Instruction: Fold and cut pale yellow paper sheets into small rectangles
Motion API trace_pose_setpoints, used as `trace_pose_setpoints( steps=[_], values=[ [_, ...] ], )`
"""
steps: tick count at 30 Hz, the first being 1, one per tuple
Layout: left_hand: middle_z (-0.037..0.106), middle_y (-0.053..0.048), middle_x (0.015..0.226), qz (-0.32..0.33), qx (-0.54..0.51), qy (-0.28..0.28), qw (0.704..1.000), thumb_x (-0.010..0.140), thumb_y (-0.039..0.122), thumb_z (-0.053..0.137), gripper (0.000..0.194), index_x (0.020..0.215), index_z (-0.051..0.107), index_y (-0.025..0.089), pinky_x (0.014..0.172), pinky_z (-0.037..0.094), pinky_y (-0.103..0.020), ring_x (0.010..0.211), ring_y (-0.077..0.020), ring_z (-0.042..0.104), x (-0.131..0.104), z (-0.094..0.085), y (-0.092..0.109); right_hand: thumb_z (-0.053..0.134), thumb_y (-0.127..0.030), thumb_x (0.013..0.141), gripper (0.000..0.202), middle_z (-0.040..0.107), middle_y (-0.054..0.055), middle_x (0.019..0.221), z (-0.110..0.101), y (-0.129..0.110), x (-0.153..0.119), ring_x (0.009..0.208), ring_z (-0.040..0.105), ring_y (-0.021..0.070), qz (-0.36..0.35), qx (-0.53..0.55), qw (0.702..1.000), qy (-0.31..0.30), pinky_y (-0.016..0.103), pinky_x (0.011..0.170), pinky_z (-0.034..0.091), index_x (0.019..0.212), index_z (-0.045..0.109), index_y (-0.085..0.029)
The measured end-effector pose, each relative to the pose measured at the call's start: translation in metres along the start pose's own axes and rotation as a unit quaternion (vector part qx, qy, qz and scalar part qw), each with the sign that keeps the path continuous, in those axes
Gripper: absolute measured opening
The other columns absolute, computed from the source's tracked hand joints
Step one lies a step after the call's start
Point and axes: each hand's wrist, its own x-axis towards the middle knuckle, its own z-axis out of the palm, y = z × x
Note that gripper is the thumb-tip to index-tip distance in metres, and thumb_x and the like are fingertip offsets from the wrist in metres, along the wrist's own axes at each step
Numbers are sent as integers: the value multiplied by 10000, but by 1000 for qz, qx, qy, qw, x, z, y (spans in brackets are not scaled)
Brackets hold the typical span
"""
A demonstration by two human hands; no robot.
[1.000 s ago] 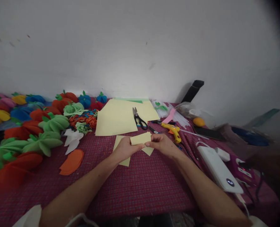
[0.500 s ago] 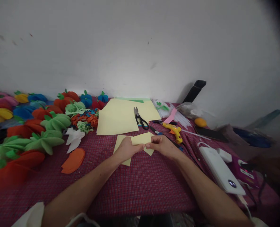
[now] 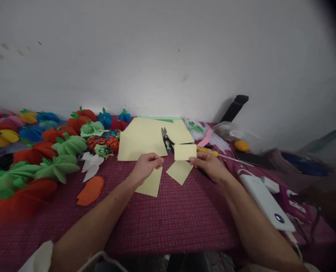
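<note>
Head camera view: on the plaid-covered tabletop (image 3: 175,223), large pale yellow sheets (image 3: 142,138) lie beyond the hands, with black-handled scissors (image 3: 166,138) on top. A small yellow rectangle (image 3: 185,152) blocks part of the scissors' handles, and the right hand (image 3: 209,165) hides much of the yellow glue gun (image 3: 209,151). A pink strip (image 3: 205,138) lies just beyond the gun; farther right are an orange fruit (image 3: 241,145), a white power bank (image 3: 265,202) and a purple power strip (image 3: 294,206). To the left sit segmented pumpkin shapes (image 3: 68,146) in several colours, a heap of scraps (image 3: 104,142), white cutouts (image 3: 92,164) and orange cutouts (image 3: 90,190).

The rectangle is plain, flat and straight-edged — gripped at its lower right corner between the right thumb and fingers, raised above a yellow square (image 3: 180,172) turned cornerwise. The left hand (image 3: 147,167) has its fingertips drawn together over another yellow piece (image 3: 151,184) — whether they pinch anything, I cannot tell.
</note>
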Motion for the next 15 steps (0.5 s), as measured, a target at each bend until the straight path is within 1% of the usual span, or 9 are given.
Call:
trace_pose_setpoints(
  steps=[1, 2, 4, 5, 7, 8, 10, 12, 15],
  values=[
    [591, -9, 617, 0, -10, -1, 1000, 712, 294, 554, 163, 708, 617, 144, 529, 345, -210, 566, -97, 500, 0, -2, 2, 598, -376, 697, 240, 525, -14, 595, -1, 0, 0, 546, 428, 92, -5, -2, 1000, 9, 247, 555, 330, 647, 576, -142],
    [616, -20, 698, -1, -23, -17, 1000, 720, 294, 544, 173, 778, 623, 152, 539, 347, -210, 615, -105, 520, -1, -3, 4, 599, -378, 696, 244, 524, -14, 594, 0, 0, 0, 544, 426, 92, -6, -5, 1000, 8, 247, 555, 329, 646, 575, -140],
    [636, -38, 856, -10, -42, -79, 996, 725, 302, 544, 256, 936, 611, 175, 569, 357, -214, 711, -123, 544, -4, 0, 5, 601, -380, 692, 251, 534, -7, 607, 5, -1, -1, 554, 436, 96, 0, -7, 1000, -16, 250, 561, 334, 645, 571, -135],
    [636, -45, 897, -16, -47, -110, 993, 719, 312, 557, 301, 985, 600, 177, 586, 364, -219, 737, -130, 548, -5, 3, 5, 600, -378, 692, 250, 539, -4, 612, 9, -2, -1, 559, 443, 98, 6, -6, 999, -31, 249, 561, 336, 648, 569, -134],
    [647, -61, 852, -29, -44, -147, 988, 695, 337, 597, 322, 948, 622, 140, 604, 375, -228, 713, -132, 548, -7, 10, 2, 592, -367, 699, 240, 533, -7, 603, 17, -2, -3, 556, 446, 98, 15, -5, 998, -55, 244, 549, 333, 650, 562, -133],
    [650, -67, 798, -34, -39, -153, 987, 686, 348, 610, 308, 887, 640, 116, 598, 379, -230, 674, -128, 545, -8, 14, -1, 586, -360, 704, 234, 525, -10, 593, 21, -3, -3, 549, 441, 96, 16, -7, 998, -63, 239, 540, 329, 650, 558, -134],
    [643, -65, 702, -43, -30, -144, 988, 680, 346, 621, 275, 781, 652, 92, 568, 384, -228, 595, -113, 531, -8, 20, -6, 576, -351, 711, 225, 512, -18, 579, 27, -3, -5, 535, 429, 91, 14, -14, 997, -77, 231, 522, 319, 649, 556, -137],
    [633, -54, 643, -52, -28, -129, 990, 678, 317, 623, 245, 763, 652, 89, 537, 387, -223, 544, -103, 521, -8, 23, -9, 572, -347, 712, 222, 505, -22, 571, 31, -4, -5, 524, 418, 86, 10, -25, 996, -87, 225, 509, 310, 641, 559, -137],
    [628, -42, 615, -59, -43, -113, 991, 670, 272, 625, 211, 774, 652, 90, 530, 401, -220, 524, -98, 524, -8, 24, -10, 578, -327, 706, 196, 511, -28, 565, 35, -5, -6, 515, 417, 82, 15, -23, 995, -95, 217, 499, 303, 653, 573, -138]
  ],
)
